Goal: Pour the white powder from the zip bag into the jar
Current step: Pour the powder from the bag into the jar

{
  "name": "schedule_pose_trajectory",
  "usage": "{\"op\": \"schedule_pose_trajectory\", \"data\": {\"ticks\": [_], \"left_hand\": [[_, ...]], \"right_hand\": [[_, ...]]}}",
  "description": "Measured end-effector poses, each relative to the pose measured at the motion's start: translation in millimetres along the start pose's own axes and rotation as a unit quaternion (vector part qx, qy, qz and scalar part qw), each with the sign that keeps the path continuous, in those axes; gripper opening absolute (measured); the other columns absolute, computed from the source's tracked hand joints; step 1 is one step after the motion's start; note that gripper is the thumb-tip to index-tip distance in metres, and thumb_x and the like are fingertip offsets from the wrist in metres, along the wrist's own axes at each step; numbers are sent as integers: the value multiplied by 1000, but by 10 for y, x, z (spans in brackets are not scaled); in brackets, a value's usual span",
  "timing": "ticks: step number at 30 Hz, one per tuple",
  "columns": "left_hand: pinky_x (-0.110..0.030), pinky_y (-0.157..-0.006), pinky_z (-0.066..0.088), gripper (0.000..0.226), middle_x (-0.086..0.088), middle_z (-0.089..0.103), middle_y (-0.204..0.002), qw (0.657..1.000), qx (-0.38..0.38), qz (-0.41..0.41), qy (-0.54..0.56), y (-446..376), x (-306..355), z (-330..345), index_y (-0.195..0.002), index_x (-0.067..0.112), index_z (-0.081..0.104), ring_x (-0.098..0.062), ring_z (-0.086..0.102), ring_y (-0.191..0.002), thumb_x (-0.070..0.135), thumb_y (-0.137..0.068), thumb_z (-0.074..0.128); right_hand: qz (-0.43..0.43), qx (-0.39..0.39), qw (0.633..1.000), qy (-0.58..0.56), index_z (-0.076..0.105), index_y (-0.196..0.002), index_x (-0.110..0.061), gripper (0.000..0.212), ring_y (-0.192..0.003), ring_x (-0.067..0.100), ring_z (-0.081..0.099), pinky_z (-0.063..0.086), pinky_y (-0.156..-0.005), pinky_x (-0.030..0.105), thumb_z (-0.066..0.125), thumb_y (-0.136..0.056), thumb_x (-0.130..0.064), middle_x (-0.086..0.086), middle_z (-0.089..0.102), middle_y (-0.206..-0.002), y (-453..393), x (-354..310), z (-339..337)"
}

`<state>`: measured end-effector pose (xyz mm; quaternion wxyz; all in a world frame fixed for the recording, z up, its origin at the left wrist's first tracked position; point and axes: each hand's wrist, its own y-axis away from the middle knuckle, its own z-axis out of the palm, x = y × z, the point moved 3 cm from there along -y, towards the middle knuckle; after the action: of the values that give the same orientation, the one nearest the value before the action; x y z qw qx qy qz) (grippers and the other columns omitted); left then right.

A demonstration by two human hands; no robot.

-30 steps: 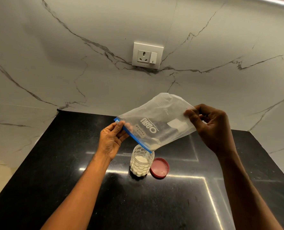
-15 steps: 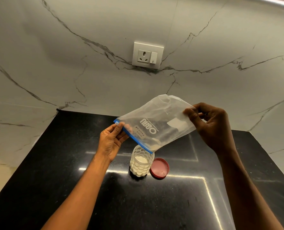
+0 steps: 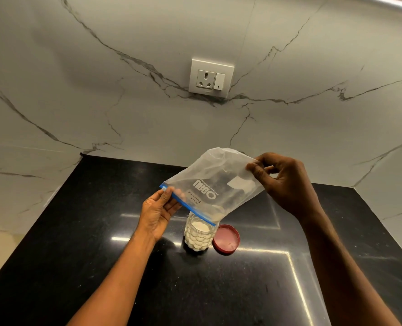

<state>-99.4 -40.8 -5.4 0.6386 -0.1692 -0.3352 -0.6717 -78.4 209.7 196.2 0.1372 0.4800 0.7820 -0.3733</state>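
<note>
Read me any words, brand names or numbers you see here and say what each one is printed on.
"URGO", upside down, large white letters on the zip bag.
"MILK POWDER", my best reading of the small upside-down label on the bag beside it.
A tiny line along the logo: too small to read.
Wall socket, jar, red lid: no text.

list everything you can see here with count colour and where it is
zip bag: 1, clear with blue zip strip, held tilted above the jar, zip end lowest
jar: 1, clear, on the counter, white powder inside
lid: 1, red, lying on the counter just right of the jar
counter: 1, black, speckled
wall: white marble with dark veins
socket plate: 1, white, on the wall
left hand: 1, pinching the bag's zip end
right hand: 1, pinching the bag's far edge
</note>
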Motion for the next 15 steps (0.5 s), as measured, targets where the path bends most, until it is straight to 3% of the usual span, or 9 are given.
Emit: {"op": "schedule_pose_trajectory", "data": {"ticks": [5, 9, 15], "left_hand": [[-33, -69, 63, 27, -9, 77, -94, 1000, 11, -3, 9, -15, -6, -70, -105, 9, 68, -22, 76, -85, 17, -79, 66], [-35, -71, 64, 16, -10, 77, -96, 1000, 17, -4, 11, -30, -12, -93, -106, 9, 68, -23, 76, -87, 11, -92, 60], [-36, -77, 63, 29, -9, 77, -97, 1000, 8, -1, -2, -39, 11, -44, -108, 10, 68, -23, 75, -90, 18, -80, 67]], "right_hand": [[34, -82, 996, -17, 66, -102, -23, 24, -82, -3, 65, 54, -66, 12, 74, -81, -32, -15, 68, -93, 11, 49, 74], [56, -136, 989, -11, 55, -114, -30, 47, -87, 5, 67, 58, -73, 20, 81, -75, -26, -12, 65, -103, 37, 151, 89], [61, -103, 992, -26, 55, -122, -24, 48, -93, 7, 67, 58, -77, 21, 77, -80, -16, -6, 67, -106, 19, 188, 84]]}}
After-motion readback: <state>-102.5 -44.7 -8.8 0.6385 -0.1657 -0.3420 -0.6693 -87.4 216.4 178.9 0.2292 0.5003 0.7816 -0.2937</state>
